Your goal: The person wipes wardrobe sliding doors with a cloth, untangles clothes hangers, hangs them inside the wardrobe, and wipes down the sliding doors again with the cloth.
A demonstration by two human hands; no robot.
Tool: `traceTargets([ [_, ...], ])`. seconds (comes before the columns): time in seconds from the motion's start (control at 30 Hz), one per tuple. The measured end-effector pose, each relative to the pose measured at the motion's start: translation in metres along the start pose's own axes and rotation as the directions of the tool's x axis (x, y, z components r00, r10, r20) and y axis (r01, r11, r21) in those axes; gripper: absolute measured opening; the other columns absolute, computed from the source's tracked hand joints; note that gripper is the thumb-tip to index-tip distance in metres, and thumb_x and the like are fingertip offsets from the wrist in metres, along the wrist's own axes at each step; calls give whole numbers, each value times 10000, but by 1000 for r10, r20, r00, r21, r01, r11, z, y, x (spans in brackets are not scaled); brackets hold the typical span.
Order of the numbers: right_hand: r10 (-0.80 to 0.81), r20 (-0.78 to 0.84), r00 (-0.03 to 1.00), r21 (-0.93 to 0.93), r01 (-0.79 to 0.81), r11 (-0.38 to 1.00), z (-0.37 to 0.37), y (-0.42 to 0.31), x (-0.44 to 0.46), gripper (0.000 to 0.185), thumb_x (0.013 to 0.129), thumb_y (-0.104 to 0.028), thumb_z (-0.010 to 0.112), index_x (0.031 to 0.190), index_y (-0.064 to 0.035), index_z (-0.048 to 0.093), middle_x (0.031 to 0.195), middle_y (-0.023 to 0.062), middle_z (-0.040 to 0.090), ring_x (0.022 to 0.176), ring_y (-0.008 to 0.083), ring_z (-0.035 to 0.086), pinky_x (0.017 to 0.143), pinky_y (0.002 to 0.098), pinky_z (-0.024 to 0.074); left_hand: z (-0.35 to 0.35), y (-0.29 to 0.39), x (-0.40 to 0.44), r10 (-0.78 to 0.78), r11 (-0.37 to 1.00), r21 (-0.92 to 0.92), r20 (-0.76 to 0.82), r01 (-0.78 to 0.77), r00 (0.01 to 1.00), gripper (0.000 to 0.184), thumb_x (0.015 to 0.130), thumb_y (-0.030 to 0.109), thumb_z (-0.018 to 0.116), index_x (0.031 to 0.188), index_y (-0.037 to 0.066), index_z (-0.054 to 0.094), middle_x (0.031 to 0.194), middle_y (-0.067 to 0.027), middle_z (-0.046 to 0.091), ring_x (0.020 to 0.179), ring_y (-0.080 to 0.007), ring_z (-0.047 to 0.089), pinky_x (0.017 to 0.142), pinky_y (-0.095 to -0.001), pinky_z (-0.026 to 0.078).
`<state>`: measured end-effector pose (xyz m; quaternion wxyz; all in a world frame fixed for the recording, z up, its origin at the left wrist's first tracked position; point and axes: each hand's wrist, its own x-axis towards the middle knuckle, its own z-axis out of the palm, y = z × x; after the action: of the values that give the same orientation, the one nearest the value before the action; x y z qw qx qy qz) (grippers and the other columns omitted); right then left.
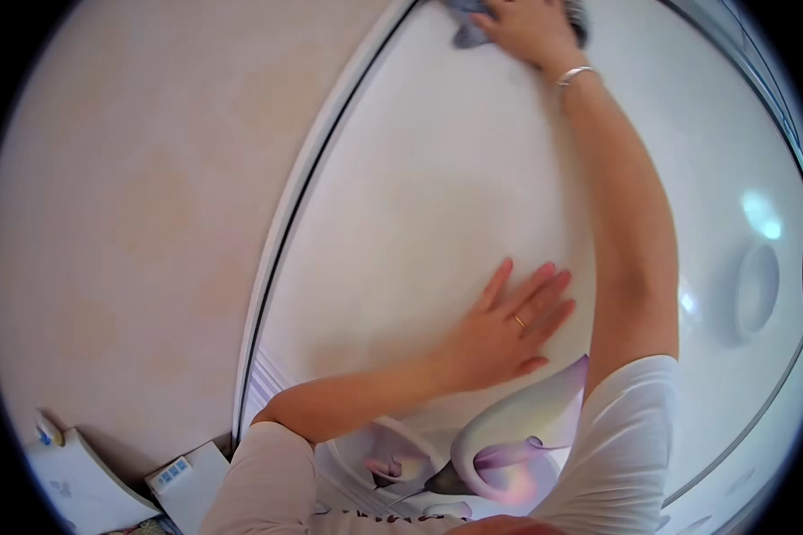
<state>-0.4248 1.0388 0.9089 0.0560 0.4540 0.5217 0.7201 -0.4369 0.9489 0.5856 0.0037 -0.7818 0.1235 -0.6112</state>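
At the top edge of the head view, my right hand (531, 31) presses a grey-blue cloth (469, 34) against a glossy white panel (437, 178). Part of the cloth is hidden under the hand or cut off by the frame. A silver bracelet (576, 74) circles that wrist. Lower down, my left hand (504, 334) lies over the same panel with its fingers spread, holding nothing. It wears a ring (518, 320). Below it the panel carries a printed pattern of purple and white calla lilies (500, 446).
A dark-lined frame edge (305, 183) separates the panel from a beige wall (143, 196). At bottom left stand a white box-like item (89, 486) and a smaller white one with a blue label (171, 473). On the right is an oval recessed handle (758, 290).
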Motion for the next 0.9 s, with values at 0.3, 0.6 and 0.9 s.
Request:
traceTargets([
  [0.3, -304, -54, 951, 182, 308, 934, 18, -53, -36, 393, 941, -333, 421, 1299, -211, 527, 1432, 33, 425, 1373, 248, 314, 1116, 566, 194, -87, -85, 85, -189, 949, -305, -765, -87, 615, 442, 951, 150, 448, 1349, -34, 392, 1331, -172, 448, 1250, -302, 411, 1065, -365, 284],
  [0.6, 86, -13, 996, -84, -86, 993, -96, 153, -115, 457, 941, -289, 399, 1370, -138, 448, 1430, 49, 432, 1358, 252, 344, 1092, 603, 214, -66, -119, 301, 77, 984, 180, -406, -3, 911, 464, 963, 283, 433, 1384, 86, 426, 1452, -167, 378, 1337, -307, 360, 1097, -386, 294],
  [0.9, 309, -1, 951, -383, -285, 878, -196, 297, -243, 449, 906, -264, 441, 1334, -134, 486, 1402, 60, 458, 1341, 264, 359, 1104, 587, 197, -22, 68, 406, 279, 911, 377, -267, -166, 922, 268, 851, 176, 534, 1040, 6, 617, 1135, -202, 569, 1062, -336, 548, 951, -432, 432],
])
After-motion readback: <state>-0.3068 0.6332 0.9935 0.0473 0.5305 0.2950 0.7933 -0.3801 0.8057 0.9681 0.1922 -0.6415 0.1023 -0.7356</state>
